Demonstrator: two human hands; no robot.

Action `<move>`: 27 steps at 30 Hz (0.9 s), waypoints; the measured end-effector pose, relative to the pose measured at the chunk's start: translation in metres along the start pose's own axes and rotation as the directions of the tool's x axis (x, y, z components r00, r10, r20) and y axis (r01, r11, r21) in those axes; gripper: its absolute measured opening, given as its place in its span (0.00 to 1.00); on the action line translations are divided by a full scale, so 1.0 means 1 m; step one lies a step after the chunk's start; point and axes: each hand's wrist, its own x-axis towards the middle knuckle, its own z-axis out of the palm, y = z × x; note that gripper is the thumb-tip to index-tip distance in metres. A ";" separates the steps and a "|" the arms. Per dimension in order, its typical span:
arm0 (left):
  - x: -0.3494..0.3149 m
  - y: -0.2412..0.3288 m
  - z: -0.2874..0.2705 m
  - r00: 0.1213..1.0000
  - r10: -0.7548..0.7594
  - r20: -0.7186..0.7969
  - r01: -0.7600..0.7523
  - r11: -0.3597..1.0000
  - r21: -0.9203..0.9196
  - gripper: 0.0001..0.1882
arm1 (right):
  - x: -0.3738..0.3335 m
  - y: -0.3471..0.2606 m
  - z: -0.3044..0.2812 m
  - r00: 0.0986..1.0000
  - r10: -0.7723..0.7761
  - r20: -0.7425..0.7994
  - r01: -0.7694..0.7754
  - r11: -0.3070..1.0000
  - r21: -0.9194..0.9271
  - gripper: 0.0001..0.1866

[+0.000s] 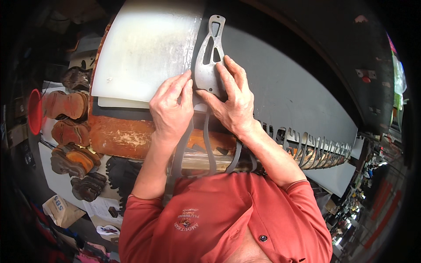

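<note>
Workshop bay, dimly lit towards the rim of the view. The scuffed brown tabletop [118,136] carries a thick white cutting board [144,48] at left and a wide dark sheet [280,79] that runs off to the right. A perforated edge [307,147], punched through with repeated openings, lies along the near side of the sheet.

Item under handling: a long, waisted metal plate [204,75] with cut-out windows, lying on the dark material just beside the board's right edge, narrow end pointing away from the person. This position appears to keep the whole outline over the dark material.

Condition of hands: the right hand [237,98] is partly open and straddles the plate's broad end, thumb at the near edge, fingers along the right side; judged a light hold that would check sliding or turning. The left hand [173,103] is loosely curled, forefinger and thumb close together beside the plate's left edge; whether it touches or grips anything cannot be told.

Stacks of curved brown pieces [66,105] stand at far left, sorted in piles, presumably to leave the working area accessible.
</note>
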 end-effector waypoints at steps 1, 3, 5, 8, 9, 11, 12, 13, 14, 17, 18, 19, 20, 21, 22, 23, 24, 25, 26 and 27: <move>0.001 0.001 -0.001 1.000 0.023 -0.011 -0.023 1.000 0.015 0.15 | 0.000 0.001 0.000 1.000 0.019 -0.009 -0.019 1.000 0.011 0.43; 0.003 0.001 -0.002 0.998 0.063 -0.002 -0.063 0.998 0.029 0.15 | 0.000 0.003 0.001 0.999 0.047 -0.020 -0.046 0.998 0.037 0.44; 0.002 -0.001 -0.004 0.997 0.078 0.030 -0.079 0.997 0.026 0.15 | -0.001 0.006 0.003 0.998 0.058 -0.009 -0.057 0.998 0.040 0.44; 0.002 -0.004 -0.003 0.997 -0.021 0.069 0.022 1.000 -0.006 0.15 | -0.001 0.008 0.008 0.997 0.081 -0.008 -0.081 0.996 0.045 0.44; 0.004 -0.005 -0.003 0.996 -0.009 0.084 0.009 1.000 0.001 0.14 | 0.001 0.009 0.010 0.996 0.088 -0.013 -0.087 0.995 0.044 0.44; 0.010 -0.005 -0.004 0.996 0.028 0.082 -0.028 1.000 0.004 0.13 | 0.006 0.009 0.010 0.998 0.068 -0.011 -0.067 0.996 0.062 0.43; 0.013 -0.003 -0.008 0.992 -0.040 0.119 0.045 0.998 -0.036 0.13 | 0.009 0.010 0.007 0.998 0.057 -0.004 -0.056 0.996 0.072 0.42; 0.015 0.002 -0.015 0.982 -0.102 0.158 0.114 0.991 -0.075 0.13 | 0.010 0.010 0.003 0.999 0.035 0.004 -0.036 0.996 0.077 0.41; 0.018 0.006 -0.020 0.972 -0.136 0.190 0.163 0.978 -0.129 0.13 | 0.012 0.011 -0.004 0.999 0.027 0.017 -0.029 0.996 0.089 0.40; 0.006 0.024 -0.051 0.992 0.025 0.127 -0.021 0.999 -0.029 0.10 | 0.005 0.018 -0.037 0.999 -0.031 -0.012 0.032 0.998 0.060 0.29; -0.010 0.034 -0.062 0.977 0.038 0.210 -0.017 0.994 -0.104 0.08 | -0.003 0.018 -0.051 0.999 0.032 -0.016 -0.030 0.995 0.091 0.23; -0.026 0.040 -0.069 0.966 0.047 0.253 0.003 0.981 -0.195 0.06 | -0.010 0.018 -0.061 0.995 0.097 -0.023 -0.094 0.987 0.129 0.17; -0.042 0.044 -0.066 0.955 0.111 0.276 -0.049 0.974 -0.223 0.03 | -0.016 0.019 -0.065 0.987 0.154 -0.053 -0.145 0.978 0.151 0.13; -0.054 0.045 -0.058 0.945 0.210 0.249 -0.130 0.944 -0.304 0.01 | -0.017 0.021 -0.067 0.955 0.293 -0.052 -0.281 0.945 0.167 0.09; -0.062 0.036 -0.048 0.932 0.267 0.245 -0.223 0.955 -0.195 0.00 | -0.020 0.023 -0.064 0.929 0.371 -0.018 -0.358 0.908 0.220 0.07; -0.065 0.026 -0.037 0.905 0.367 0.216 -0.352 0.930 -0.108 0.02 | -0.019 0.024 -0.060 0.967 0.241 -0.087 -0.219 0.953 0.209 0.07; -0.064 0.014 -0.024 0.879 0.423 0.222 -0.454 0.884 0.111 0.03 | -0.015 0.028 -0.055 0.981 0.146 -0.128 -0.121 0.976 0.180 0.07; -0.068 0.005 -0.019 0.914 0.332 0.234 -0.337 0.941 -0.022 0.03 | -0.012 0.028 -0.050 0.982 0.110 -0.152 -0.089 0.986 0.140 0.07; -0.066 -0.006 -0.014 0.909 0.376 0.181 -0.381 0.925 -0.008 0.03 | -0.006 0.027 -0.047 0.972 0.173 -0.158 -0.144 0.973 0.179 0.07; -0.066 -0.012 -0.010 0.925 0.350 0.148 -0.355 0.935 0.013 0.04 | 0.000 0.024 -0.046 0.949 0.284 -0.138 -0.240 0.932 0.272 0.06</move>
